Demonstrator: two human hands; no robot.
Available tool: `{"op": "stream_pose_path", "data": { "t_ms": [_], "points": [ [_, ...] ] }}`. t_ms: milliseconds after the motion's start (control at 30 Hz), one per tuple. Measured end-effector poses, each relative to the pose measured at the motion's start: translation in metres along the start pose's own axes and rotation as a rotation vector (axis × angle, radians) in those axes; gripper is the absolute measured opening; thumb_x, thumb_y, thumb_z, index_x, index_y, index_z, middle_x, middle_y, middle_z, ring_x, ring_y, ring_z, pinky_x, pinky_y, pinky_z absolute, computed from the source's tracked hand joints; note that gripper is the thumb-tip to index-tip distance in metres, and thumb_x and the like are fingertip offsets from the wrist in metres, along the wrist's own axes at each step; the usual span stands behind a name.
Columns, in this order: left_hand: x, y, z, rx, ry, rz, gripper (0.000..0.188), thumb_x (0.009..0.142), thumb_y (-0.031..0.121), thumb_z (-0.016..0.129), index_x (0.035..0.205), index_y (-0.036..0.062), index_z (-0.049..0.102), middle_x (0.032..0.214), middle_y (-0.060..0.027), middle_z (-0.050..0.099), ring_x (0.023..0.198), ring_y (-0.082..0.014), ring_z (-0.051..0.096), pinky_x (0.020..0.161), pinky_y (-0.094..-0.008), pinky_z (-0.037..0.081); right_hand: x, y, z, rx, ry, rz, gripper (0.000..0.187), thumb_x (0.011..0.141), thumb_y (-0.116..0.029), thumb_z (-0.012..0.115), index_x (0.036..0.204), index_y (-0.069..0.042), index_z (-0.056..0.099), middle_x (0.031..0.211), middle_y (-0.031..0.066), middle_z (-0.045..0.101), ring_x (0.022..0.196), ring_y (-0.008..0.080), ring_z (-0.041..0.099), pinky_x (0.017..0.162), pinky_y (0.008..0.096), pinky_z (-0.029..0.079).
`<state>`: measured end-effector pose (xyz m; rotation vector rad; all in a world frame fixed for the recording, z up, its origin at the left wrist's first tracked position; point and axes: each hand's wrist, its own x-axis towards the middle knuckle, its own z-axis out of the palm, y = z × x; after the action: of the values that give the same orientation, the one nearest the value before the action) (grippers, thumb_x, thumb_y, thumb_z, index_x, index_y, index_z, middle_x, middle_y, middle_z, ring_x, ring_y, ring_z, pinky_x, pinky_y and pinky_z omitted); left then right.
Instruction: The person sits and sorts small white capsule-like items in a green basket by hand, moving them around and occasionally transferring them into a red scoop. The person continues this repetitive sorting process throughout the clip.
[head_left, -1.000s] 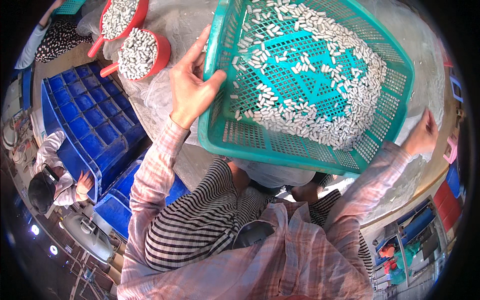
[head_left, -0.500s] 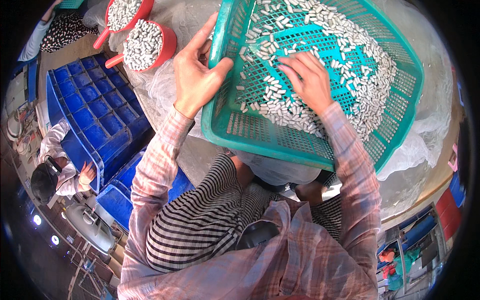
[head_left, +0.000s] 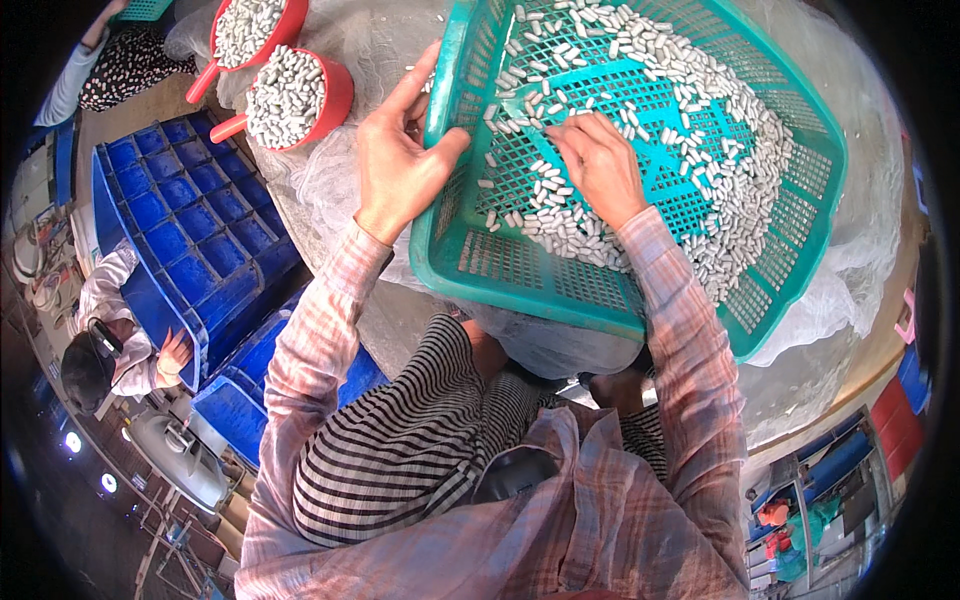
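Observation:
A green plastic basket (head_left: 545, 295) with lattice sides lies tilted in front of me. Many small pale, capsule-shaped pieces (head_left: 755, 180) are spread over its bottom, thickest along the right and near sides. My left hand (head_left: 405, 160) holds the basket's left wall, thumb on the inside and fingers round the outer side. Inside the basket, my right hand (head_left: 602, 165) has its fingers bent together, low over the bottom among the loose pieces. Its fingertips are partly hidden, so whether a piece is between them cannot be made out.
Two red scoops (head_left: 338, 95) full of the same pieces stand at the upper left. White netting (head_left: 815, 310) lies under and around the basket. Blue divided trays (head_left: 190, 215) are at the left, with another person's hand (head_left: 175, 352) on one. My striped lap (head_left: 390, 440) is below.
My right hand has moved a little left, and its fingers have drawn closer together. The basket and my left hand have shifted slightly. Some pieces near the fingers lie differently.

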<state>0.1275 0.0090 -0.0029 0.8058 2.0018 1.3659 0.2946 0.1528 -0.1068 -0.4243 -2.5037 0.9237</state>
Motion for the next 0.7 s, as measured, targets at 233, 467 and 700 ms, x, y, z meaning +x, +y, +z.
{"op": "stream_pose_path", "data": {
  "t_ms": [233, 467, 700],
  "points": [
    [0.003, 0.0, 0.002, -0.036, 0.001, 0.006, 0.077, 0.069, -0.009, 0.059, 0.142, 0.0049, 0.041, 0.095, -0.0046, 0.068, 0.084, -0.0085, 0.062, 0.081, -0.0238, 0.05, 0.006, 0.0, -0.002, 0.036, -0.06, 0.094, 0.009, 0.077, -0.006, 0.064, 0.085, -0.004, 0.063, 0.085, 0.0094, 0.06, 0.082, 0.0286, 0.059, 0.07, 0.0393, 0.05],
    [0.004, -0.003, -0.006, 0.077, -0.046, -0.002, 0.076, 0.069, -0.007, 0.059, 0.142, 0.0028, 0.04, 0.097, -0.0077, 0.069, 0.088, -0.0092, 0.063, 0.083, -0.0236, 0.049, 0.005, -0.001, -0.017, 0.111, -0.133, 0.201, 0.018, 0.076, -0.005, 0.062, 0.094, -0.004, 0.065, 0.087, 0.0102, 0.057, 0.083, 0.0289, 0.061, 0.069, 0.0406, 0.051],
    [0.002, -0.002, -0.003, 0.061, -0.056, 0.032, 0.076, 0.071, -0.005, 0.059, 0.143, 0.0011, 0.036, 0.106, -0.0126, 0.068, 0.096, -0.0117, 0.063, 0.084, -0.025, 0.05, -0.008, 0.001, -0.029, -0.183, -0.295, 0.151, 0.017, 0.075, -0.006, 0.062, 0.091, -0.004, 0.06, 0.089, 0.0114, 0.055, 0.088, 0.0304, 0.059, 0.071, 0.0427, 0.052]
  ]
}}
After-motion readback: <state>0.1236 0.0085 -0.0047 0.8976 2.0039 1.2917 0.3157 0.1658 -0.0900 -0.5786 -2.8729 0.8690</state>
